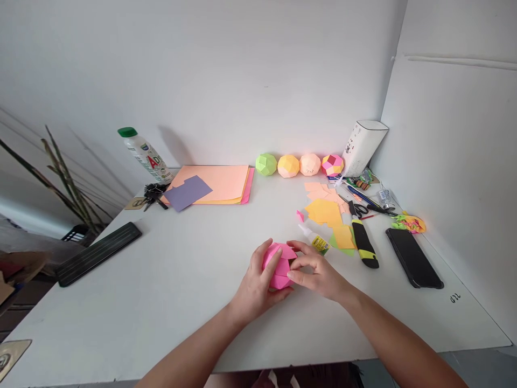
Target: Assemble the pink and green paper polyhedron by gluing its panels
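Note:
A pink faceted paper ball is between my two hands, low over the white table. My left hand wraps round its left side, with fingers over the top and the thumb beneath. On the right side, my right hand has its fingers bent at a dark opening in the ball, thumb and fingers touching the paper there. A white glue bottle with a yellow label lies just beyond my right hand, close to orange paper scraps and a small pink scrap.
Finished-looking paper balls, including a green one, line the wall beside a white box. At right lie a utility knife, scissors and a phone. Coloured sheets, keys, a bottle and a black bar are left.

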Demonstrator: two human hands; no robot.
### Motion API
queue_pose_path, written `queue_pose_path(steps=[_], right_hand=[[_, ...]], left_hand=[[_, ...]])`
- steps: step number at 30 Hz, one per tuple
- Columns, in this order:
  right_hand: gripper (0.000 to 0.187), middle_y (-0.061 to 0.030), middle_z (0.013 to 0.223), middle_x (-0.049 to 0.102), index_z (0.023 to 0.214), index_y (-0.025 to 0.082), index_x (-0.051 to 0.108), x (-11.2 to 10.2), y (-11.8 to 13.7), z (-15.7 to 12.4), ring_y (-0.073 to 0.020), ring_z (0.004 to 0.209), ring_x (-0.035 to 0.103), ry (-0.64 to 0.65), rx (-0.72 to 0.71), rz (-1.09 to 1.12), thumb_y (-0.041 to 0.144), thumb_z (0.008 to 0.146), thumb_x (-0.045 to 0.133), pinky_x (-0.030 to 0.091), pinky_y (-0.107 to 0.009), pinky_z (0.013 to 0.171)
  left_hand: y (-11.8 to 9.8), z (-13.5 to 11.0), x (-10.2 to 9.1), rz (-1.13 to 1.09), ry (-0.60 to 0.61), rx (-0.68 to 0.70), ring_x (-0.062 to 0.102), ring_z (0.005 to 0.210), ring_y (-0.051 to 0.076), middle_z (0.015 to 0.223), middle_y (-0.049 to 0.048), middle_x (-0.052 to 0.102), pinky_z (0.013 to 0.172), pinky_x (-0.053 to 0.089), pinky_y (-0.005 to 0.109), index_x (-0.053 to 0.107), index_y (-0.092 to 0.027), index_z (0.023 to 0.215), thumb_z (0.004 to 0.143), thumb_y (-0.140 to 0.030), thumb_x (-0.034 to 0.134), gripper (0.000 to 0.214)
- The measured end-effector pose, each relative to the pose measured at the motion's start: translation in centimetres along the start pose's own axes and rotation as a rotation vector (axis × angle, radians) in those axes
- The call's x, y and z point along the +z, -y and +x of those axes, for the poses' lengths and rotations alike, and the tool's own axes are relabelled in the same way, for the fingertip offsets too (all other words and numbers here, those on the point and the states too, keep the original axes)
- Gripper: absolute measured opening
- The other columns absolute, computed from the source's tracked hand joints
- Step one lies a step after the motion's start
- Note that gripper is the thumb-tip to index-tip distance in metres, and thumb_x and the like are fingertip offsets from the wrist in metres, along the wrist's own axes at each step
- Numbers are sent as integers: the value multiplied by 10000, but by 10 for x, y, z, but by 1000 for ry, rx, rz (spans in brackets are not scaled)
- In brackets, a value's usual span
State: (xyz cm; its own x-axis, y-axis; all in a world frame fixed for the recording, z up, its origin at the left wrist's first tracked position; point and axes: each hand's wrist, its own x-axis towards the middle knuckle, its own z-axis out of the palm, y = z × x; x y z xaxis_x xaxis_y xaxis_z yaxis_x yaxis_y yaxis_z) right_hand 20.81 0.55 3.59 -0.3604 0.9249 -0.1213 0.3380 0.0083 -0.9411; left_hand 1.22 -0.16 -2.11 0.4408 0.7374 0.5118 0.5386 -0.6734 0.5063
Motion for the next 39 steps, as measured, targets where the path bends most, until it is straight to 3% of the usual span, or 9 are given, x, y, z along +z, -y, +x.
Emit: queue_pose_path(steps=[14,24,32,39], right_hand=[[135,-64,1411,478,685,230,700,7,4,-2,-292,1386,361,-77,43,78,333,771,709,311,-462,1132],[205,-56,1456,444,723,234,710,6,0,-3,-288,1406,337,-46,28,81,428,790,710,309,-461,1137],[185,-69,1531,354,773,226,682,1,5,-6,-304,1454,230,9,4,-9,407,797,713,264,-522,1148],[189,-74,1501,398,718,219,661,6,2,-5,-296,1444,259,-19,-3,-36,380,811,696,300,-512,1137]], left_hand=[[-4,-2,-1,1,25,-21,368,1309,382,1465,213,205,918,525,565,57,-289,1512,783,-251,731,993],[-5,-3,-1,11,18,-25,361,1325,378,1459,219,218,936,520,553,87,-266,1511,788,-250,727,965],[-5,-3,-1,-18,25,-42,365,1334,384,1478,216,208,926,517,574,74,-296,1507,812,-311,715,946],[-4,-3,-1,-13,33,-30,369,1327,377,1471,212,212,929,518,573,56,-305,1510,831,-327,696,933]])
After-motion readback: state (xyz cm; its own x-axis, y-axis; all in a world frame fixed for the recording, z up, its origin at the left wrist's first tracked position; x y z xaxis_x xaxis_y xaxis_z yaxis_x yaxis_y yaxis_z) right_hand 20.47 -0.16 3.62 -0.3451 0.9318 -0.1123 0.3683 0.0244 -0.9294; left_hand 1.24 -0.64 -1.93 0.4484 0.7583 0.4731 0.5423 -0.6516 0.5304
